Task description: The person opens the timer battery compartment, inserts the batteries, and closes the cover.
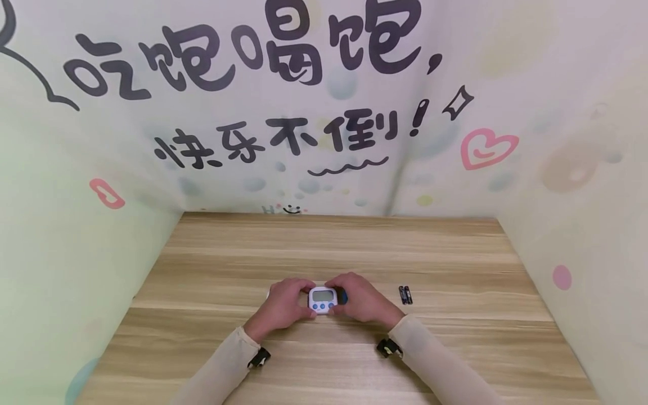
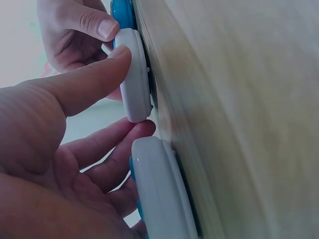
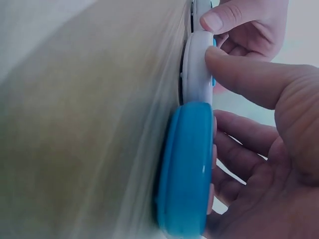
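Note:
A white digital timer with a grey screen and blue buttons lies on the table between the two hands. My left hand pinches its left side, thumb at the near edge and fingertips at the far edge. On its right side my right hand pinches it the same way. Under the left palm is a second white timer, mostly hidden in the head view. A blue timer sits beneath the right palm, touching or nearly touching the middle one.
Two small dark batteries lie side by side on the wooden table, right of the right hand. Printed walls enclose the table at the back and both sides. Each wrist carries a black strap-on camera.

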Demonstrator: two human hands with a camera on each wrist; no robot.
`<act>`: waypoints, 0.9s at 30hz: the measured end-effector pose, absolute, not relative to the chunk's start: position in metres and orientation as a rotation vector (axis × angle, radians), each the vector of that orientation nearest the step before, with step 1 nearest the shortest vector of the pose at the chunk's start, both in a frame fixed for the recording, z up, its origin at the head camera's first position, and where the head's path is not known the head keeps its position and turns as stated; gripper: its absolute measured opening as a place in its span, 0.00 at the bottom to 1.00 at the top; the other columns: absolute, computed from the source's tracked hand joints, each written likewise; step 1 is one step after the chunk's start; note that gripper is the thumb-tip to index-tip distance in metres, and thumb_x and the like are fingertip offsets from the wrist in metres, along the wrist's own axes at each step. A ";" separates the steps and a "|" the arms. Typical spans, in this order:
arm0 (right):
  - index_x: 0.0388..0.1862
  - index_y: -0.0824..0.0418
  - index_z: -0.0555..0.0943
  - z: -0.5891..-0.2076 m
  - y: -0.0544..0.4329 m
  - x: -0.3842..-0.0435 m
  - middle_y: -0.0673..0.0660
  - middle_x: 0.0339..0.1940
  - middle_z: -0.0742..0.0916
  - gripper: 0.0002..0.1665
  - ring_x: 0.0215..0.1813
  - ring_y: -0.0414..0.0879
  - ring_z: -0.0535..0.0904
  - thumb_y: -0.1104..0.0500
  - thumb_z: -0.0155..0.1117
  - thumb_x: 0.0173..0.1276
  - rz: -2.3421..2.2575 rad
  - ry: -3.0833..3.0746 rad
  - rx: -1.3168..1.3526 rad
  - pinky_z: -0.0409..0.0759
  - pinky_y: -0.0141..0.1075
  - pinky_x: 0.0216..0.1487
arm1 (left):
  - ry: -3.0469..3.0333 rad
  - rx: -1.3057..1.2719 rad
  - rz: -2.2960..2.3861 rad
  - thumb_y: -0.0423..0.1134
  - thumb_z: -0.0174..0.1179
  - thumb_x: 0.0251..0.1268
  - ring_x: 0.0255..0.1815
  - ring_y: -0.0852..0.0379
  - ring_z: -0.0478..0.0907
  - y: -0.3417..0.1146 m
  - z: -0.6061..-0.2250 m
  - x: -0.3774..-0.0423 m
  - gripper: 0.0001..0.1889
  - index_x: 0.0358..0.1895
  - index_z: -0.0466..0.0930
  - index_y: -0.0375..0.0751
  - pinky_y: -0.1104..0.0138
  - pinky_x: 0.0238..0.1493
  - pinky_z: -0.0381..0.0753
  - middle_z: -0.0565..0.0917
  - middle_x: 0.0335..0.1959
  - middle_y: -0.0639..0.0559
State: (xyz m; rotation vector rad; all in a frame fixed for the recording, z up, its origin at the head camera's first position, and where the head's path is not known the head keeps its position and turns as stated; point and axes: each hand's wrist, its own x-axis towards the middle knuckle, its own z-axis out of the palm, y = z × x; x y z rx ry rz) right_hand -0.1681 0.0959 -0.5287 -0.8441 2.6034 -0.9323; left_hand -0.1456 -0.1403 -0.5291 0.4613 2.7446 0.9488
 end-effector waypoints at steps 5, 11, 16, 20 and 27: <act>0.66 0.60 0.82 -0.529 0.097 -0.167 0.55 0.60 0.88 0.37 0.60 0.49 0.82 0.53 0.85 0.59 -0.898 2.602 -0.857 0.80 0.49 0.66 | 2.727 0.468 0.996 0.41 0.82 0.54 0.58 0.47 0.83 -0.140 -0.525 -0.144 0.30 0.61 0.85 0.40 0.40 0.68 0.74 0.89 0.53 0.49; 0.68 0.59 0.81 -0.525 0.097 -0.166 0.54 0.62 0.87 0.37 0.61 0.48 0.81 0.56 0.84 0.60 -0.940 2.609 -0.834 0.81 0.49 0.65 | 2.686 0.441 1.123 0.38 0.82 0.55 0.66 0.45 0.81 -0.142 -0.520 -0.141 0.31 0.64 0.84 0.40 0.45 0.70 0.78 0.87 0.61 0.46; 0.69 0.58 0.80 -0.518 0.100 -0.161 0.53 0.64 0.86 0.37 0.62 0.48 0.81 0.55 0.83 0.63 -0.973 2.630 -0.861 0.81 0.50 0.65 | 2.650 0.431 1.259 0.38 0.81 0.55 0.66 0.47 0.81 -0.143 -0.514 -0.137 0.30 0.63 0.85 0.44 0.44 0.71 0.78 0.87 0.61 0.49; 0.70 0.56 0.80 -0.512 0.105 -0.157 0.52 0.65 0.86 0.36 0.62 0.47 0.82 0.55 0.82 0.63 -1.028 2.620 -0.889 0.83 0.49 0.64 | 2.605 0.432 1.349 0.37 0.81 0.57 0.61 0.46 0.83 -0.143 -0.509 -0.133 0.30 0.65 0.83 0.42 0.46 0.66 0.82 0.86 0.60 0.48; 0.69 0.58 0.80 -0.501 0.113 -0.152 0.53 0.65 0.85 0.35 0.56 0.45 0.84 0.59 0.82 0.63 -1.196 2.585 -0.919 0.88 0.46 0.58 | 2.463 0.394 1.524 0.33 0.78 0.60 0.51 0.52 0.86 -0.138 -0.502 -0.128 0.31 0.68 0.79 0.38 0.64 0.52 0.91 0.85 0.56 0.44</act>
